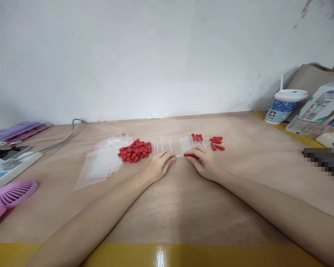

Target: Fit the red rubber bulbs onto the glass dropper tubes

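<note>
My left hand (161, 165) is closed in a pinch on one end of a thin clear tube (179, 156). At the tube's other end, my right hand (204, 162) grips a red rubber dropper bulb (191, 155). Bulb and tube meet in line; whether the tube is inside the bulb is too small to tell. Just beyond my hands lies a row of clear tubes (161, 144). A heap of loose red bulbs (136, 150) sits left of that row. On the right, several red bulbs (217, 141) lie at the ends of tubes.
Clear plastic bags (96, 163) lie fanned out at left. Farther left are a pink fan (15, 193), a power strip (28, 165) with a grey cable, and purple packets (19, 131). A paper cup (285, 105) and plastic bottle (317, 107) stand at right, near the wall.
</note>
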The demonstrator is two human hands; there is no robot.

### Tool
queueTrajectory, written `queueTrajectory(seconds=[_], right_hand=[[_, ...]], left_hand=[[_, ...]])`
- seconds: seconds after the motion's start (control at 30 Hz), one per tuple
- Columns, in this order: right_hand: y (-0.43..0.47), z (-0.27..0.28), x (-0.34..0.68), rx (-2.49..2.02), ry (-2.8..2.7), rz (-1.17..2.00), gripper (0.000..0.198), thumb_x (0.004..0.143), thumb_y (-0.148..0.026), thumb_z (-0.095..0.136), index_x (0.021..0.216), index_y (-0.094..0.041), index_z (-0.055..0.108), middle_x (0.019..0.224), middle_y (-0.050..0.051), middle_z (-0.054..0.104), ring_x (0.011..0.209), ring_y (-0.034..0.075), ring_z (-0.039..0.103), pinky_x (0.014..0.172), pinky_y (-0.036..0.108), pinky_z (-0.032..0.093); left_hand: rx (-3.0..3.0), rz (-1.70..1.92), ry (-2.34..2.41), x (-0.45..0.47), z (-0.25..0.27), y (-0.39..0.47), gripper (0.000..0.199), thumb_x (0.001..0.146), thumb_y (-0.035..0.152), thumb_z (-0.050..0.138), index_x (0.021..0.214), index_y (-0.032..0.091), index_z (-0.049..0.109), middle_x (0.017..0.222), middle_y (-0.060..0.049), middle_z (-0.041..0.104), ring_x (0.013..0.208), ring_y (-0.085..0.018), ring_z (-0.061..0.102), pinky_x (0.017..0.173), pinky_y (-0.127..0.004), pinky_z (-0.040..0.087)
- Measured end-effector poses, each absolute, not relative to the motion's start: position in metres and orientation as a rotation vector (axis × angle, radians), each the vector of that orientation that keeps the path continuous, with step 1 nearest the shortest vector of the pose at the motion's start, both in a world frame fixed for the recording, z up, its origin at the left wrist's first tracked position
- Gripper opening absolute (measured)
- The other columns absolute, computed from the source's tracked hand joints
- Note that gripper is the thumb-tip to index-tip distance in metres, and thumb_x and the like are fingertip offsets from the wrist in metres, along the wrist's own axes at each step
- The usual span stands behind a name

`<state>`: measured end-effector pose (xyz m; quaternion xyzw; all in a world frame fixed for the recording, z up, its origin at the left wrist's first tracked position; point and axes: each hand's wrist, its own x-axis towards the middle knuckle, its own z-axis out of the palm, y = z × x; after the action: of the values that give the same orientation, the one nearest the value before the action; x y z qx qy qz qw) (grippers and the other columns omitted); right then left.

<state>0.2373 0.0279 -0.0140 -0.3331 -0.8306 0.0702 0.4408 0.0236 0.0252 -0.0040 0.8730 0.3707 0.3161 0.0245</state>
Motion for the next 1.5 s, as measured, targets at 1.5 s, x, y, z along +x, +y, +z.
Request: queueTrajectory(seconds=[1.5], right_hand=[[0.031, -0.021, 0.239, -0.735, -2.269, 0.181, 0.016, 0.086, -0.024, 0.046, 0.088, -0.018, 0.060, 0.078, 0.005, 0.062, 0.071, 0.015, 0.056, 0.065, 0.028, 0.045]], left_hand=[[2.929, 0.779, 1.105, 0.032, -0.004, 0.018, 0.024, 0.088, 0.018, 0.036, 0.081, 0.016, 0.059, 0.069, -0.002, 0.053, 0.061, -0.012, 0.049, 0.055, -0.021, 0.038]])
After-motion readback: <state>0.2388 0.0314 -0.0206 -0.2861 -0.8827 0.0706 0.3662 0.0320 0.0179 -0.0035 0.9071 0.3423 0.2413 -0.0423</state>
